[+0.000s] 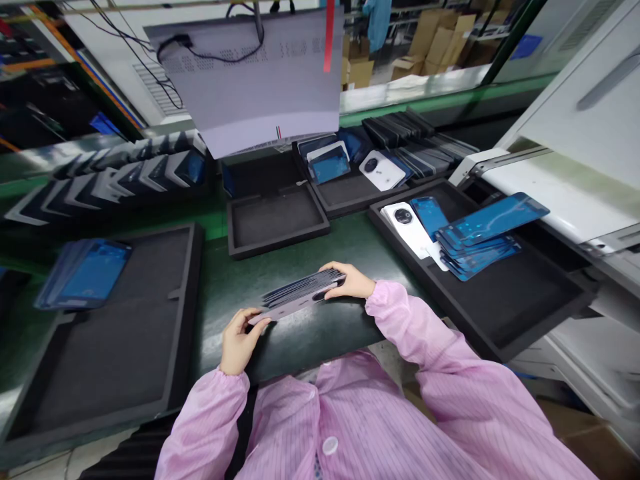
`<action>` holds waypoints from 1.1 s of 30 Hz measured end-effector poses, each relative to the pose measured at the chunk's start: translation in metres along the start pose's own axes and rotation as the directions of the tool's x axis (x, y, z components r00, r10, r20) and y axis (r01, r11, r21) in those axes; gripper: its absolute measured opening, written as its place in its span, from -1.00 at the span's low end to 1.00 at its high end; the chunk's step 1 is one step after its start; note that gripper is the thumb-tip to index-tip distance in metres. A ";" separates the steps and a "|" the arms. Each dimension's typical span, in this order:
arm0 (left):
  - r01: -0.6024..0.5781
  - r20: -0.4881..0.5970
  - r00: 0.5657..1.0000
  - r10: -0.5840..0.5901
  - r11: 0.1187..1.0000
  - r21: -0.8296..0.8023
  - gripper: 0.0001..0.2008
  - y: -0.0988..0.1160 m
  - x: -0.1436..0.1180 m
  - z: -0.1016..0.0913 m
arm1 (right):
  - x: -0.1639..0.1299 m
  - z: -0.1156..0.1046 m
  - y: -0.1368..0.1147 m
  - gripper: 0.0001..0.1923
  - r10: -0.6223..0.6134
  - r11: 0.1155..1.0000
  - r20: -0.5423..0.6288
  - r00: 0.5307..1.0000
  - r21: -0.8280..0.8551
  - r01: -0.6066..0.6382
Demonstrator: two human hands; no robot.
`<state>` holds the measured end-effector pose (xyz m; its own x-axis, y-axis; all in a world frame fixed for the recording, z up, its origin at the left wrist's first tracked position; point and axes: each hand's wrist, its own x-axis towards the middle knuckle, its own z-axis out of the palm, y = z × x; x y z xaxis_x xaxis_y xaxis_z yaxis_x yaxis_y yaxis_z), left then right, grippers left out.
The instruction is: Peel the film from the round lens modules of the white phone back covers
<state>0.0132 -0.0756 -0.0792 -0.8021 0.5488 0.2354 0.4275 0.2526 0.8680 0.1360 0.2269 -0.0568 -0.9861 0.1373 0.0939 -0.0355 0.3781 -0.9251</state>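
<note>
We hold a fanned stack of thin grey panels point(300, 297) between both hands, just above the green counter point(280, 267), near the centre of the view. Our left hand point(239, 343) pinches the stack's near corner at about 7 o'clock, fingers pressed onto its edge; our right hand point(350, 280) is curled over the far end at about 2 o'clock, its grip closed around the panels.

The stack is already splayed, and each hand holds only an end. We judge that a loosened pinch on the left could let the lower panels slide out and drop onto the counter, or over its near edge into our lap. Squeezing harder to square them up could scrape one face against the next.

At 3 o'clock, the blue-filmed panels point(480, 243) in the right tray point(520, 300) overhang one another loosely, and a sleeve sweeping across might shift them.

We cannot count the panels in the stack, nor see their undersides. The left tray point(125, 333) runs off the bottom edge, the blue pile point(85, 273) at 9 o'clock is blurred, and the monitor's back point(260, 73) hides what lies behind it.
</note>
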 end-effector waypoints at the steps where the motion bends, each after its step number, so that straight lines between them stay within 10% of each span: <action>1: -0.018 0.025 1.000 0.018 1.000 0.004 -0.84 0.001 0.001 -0.003 | 0.000 0.000 0.000 -0.36 0.002 1.000 -0.003 1.000 0.002 -0.002; 33: -0.027 0.081 0.996 0.024 0.999 0.032 -0.86 0.012 -0.004 -0.008 | 0.005 0.002 0.000 -0.33 0.014 1.000 -0.015 1.000 -0.016 -0.014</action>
<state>0.0182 -0.0811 -0.0664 -0.7550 0.6175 0.2204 0.4624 0.2633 0.8467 0.1313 0.2261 -0.0569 -0.9838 0.1567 0.0865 -0.0187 0.3909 -0.9202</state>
